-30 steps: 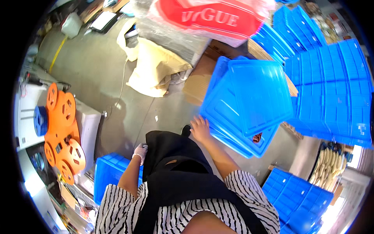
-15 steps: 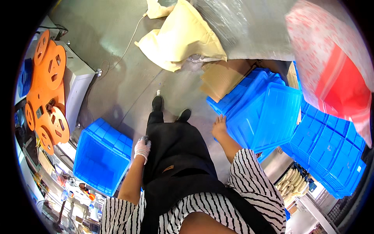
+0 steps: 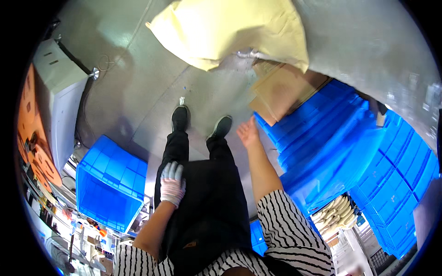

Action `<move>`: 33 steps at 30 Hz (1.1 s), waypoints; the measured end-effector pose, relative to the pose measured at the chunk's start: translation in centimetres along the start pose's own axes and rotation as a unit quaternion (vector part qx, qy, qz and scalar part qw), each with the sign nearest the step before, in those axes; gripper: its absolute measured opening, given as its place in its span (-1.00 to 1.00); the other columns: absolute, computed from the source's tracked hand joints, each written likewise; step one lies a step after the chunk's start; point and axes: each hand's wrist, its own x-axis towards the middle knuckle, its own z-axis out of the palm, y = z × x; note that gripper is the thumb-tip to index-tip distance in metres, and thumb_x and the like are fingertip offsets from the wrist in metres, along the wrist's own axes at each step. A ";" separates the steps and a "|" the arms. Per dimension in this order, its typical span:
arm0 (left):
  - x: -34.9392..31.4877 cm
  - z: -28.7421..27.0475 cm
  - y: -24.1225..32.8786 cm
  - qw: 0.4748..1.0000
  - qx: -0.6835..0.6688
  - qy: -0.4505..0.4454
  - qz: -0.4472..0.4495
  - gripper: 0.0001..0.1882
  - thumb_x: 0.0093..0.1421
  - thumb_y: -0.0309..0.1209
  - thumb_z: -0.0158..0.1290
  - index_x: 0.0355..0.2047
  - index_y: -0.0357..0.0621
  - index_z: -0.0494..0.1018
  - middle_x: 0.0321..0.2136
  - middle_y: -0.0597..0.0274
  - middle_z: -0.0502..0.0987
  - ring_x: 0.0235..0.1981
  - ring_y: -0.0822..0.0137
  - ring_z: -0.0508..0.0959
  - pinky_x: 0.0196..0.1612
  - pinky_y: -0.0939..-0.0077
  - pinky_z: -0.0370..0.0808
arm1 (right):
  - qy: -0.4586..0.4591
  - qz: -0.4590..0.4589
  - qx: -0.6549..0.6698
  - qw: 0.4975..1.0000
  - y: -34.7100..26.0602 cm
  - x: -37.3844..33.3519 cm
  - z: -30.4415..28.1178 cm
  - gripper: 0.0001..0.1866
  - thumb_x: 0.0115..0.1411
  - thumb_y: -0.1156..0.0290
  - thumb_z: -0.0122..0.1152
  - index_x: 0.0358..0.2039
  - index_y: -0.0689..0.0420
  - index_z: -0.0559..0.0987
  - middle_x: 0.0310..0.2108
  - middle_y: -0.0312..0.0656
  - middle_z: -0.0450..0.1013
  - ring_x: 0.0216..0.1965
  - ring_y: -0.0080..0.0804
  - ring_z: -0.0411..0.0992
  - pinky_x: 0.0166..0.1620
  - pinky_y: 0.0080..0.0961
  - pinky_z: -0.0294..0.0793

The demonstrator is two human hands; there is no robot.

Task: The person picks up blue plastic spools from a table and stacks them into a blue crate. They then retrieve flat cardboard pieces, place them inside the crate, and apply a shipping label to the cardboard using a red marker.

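My left hand (image 3: pixel 172 184), in a white knitted glove, rests with fingers stretched against the black apron (image 3: pixel 207 198) at my thigh, holding nothing. Bare and raised in front of me, my right hand (image 3: pixel 248 132) has its fingers apart and nothing in them. Just right of it lies a stack of blue plastic lids or shallow trays (image 3: pixel 317 124), blurred in part; a small gap seems to separate them from the hand. A folded brown cardboard sheet (image 3: pixel 287 89) lies at the far end of that stack.
An empty blue plastic crate (image 3: pixel 113 161) stands at my left, near a grey machine cabinet (image 3: pixel 66 106) and orange discs (image 3: pixel 30 138). Ahead hangs a yellow padded cover (image 3: pixel 230 27). Blue crates (image 3: pixel 391 184) are stacked at the right. A cable (image 3: pixel 136 34) crosses the floor.
My view has shifted forward and right. My right hand has swung away from the blue stack's edge. The red-and-white sack at the upper right has left view. My left hand stays by my thigh.
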 end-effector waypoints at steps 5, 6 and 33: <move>3.3 1.6 2.9 0.997 -0.019 -0.020 0.073 -0.44 0.03 -0.30 0.11 0.07 -0.12 0.32 0.12 0.01 0.31 0.20 0.01 0.24 0.28 0.08 0.10 | -0.081 -0.050 0.436 0.895 -1.6 11.4 -1.9 -0.03 0.01 -0.38 0.06 0.25 0.06 0.19 0.28 -0.17 0.13 0.27 -0.10 0.06 0.27 0.08 -0.06; 3.9 1.7 3.3 0.997 -0.029 -0.022 0.074 -0.45 0.02 -0.32 0.11 0.06 -0.13 0.32 0.11 0.01 0.32 0.19 0.00 0.25 0.27 0.07 0.12 | -0.127 -0.068 0.477 0.867 -2.1 13.6 -2.6 -0.06 0.00 -0.40 0.06 0.22 0.03 0.25 0.24 -0.22 0.21 0.24 -0.10 0.10 0.26 0.09 -0.05; 6.4 0.4 1.2 0.993 -0.090 0.002 0.074 -0.55 -0.07 -0.49 0.11 -0.10 -0.16 0.39 -0.02 0.01 0.40 0.05 -0.05 0.37 0.12 0.11 0.33 | 0.043 -0.144 0.491 0.858 -20.9 16.2 2.5 -0.16 0.02 -0.32 0.07 0.23 -0.15 0.23 0.28 -0.21 0.07 0.27 -0.05 0.02 0.22 0.17 -0.01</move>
